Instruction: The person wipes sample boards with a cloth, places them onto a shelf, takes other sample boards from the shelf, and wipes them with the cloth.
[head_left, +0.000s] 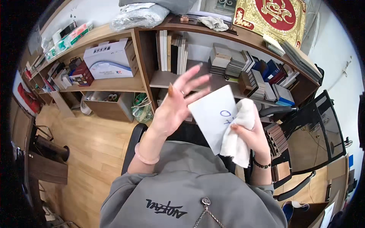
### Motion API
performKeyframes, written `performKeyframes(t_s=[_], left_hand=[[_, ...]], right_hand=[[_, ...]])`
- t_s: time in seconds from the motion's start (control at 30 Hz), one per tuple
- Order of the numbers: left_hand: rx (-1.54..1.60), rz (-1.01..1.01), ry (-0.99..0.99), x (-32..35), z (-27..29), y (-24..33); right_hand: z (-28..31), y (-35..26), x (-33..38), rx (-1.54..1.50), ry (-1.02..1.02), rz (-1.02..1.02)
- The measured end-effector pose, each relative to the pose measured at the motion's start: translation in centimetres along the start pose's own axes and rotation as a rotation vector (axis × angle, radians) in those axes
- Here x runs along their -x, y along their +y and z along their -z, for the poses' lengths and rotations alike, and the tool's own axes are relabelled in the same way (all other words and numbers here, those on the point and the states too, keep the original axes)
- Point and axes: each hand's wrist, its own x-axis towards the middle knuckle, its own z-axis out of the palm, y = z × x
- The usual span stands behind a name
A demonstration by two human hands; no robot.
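A flat white rectangular panel (213,114) with blue handwriting is held up in front of my chest, tilted. My right hand (254,135) grips its right side, with a crumpled white cloth (238,146) bunched in the same grasp; the thumb presses on the cloth. My left hand (178,102) is raised just left of the panel, palm turned up and fingers spread, holding nothing. Its fingers are slightly blurred, and whether the hand's edge touches the panel's upper left corner I cannot tell.
Wooden shelves (163,78) ahead carry sample boards and books (279,72). A white box (110,59) sits on the left shelving. At the right stands a black mesh office chair (313,129). A gold and red ornate panel (272,17) leans on top. Wood flooring (91,152) lies left.
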Motion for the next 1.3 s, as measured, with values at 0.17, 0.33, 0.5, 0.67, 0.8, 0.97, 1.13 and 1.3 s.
performKeyframes(t_s=[0.17,0.33,0.5,0.67,0.8,0.97,1.13,1.3], left_hand=[[-0.244,0.597,-0.229,0.7,3.6,-2.3],[-0.186,0.550,-0.066,2.0,1.8,-4.8],[0.277,0.285,0.145,1.5,0.8,-5.2],[0.084,0.236,0.199,2.5,-0.5,-7.1],[0.598,0.362,-0.066,2.4,0.4,-7.3],[0.088,0.198,0.175,3.1,-0.4,-7.4],[0.262,0.193,0.030,3.4,1.3,-7.8],[0.122,0.098,0.301,2.9,-1.2,-6.4]], right_hand=[[-0.3,-0.6,-1.2,0.325,-0.202,0.001],[0.9,0.8,-2.2,0.342,0.213,0.074],[-0.2,0.9,-2.4,0.339,0.639,0.517],[-5.3,0.5,-1.0,0.923,0.261,0.559],[-5.7,0.4,0.0,0.861,0.027,0.702],[-4.3,1.0,-2.0,0.865,0.253,0.696],[-6.2,1.1,0.3,0.821,-0.102,0.888],[-3.6,1.5,-1.7,0.817,0.316,0.764]])
